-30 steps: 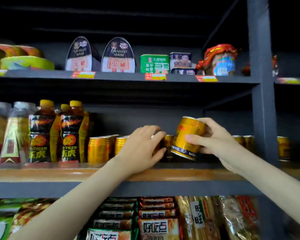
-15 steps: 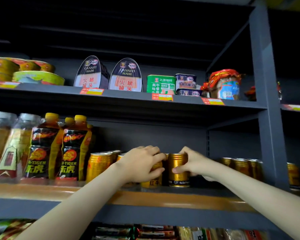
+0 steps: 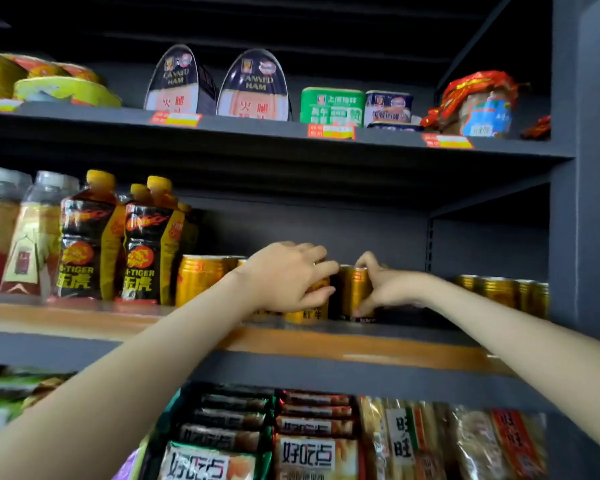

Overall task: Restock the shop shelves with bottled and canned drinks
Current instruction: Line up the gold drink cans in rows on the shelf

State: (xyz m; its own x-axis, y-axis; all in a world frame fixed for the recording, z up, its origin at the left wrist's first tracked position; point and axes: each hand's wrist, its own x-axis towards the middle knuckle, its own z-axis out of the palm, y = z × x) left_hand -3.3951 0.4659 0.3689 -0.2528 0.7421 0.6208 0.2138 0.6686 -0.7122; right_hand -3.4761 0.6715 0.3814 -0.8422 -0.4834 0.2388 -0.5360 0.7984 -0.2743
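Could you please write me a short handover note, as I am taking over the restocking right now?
Left hand: grips the front gold can from above, on the middle shelf.
Right hand: fingers curled round the neighbouring gold can, which stands upright on the shelf.
Done: a row of gold cans stands beside the Tiger bottles, and the far-right cans are in place.
Left: release both cans, then probably fill the gap to their right.
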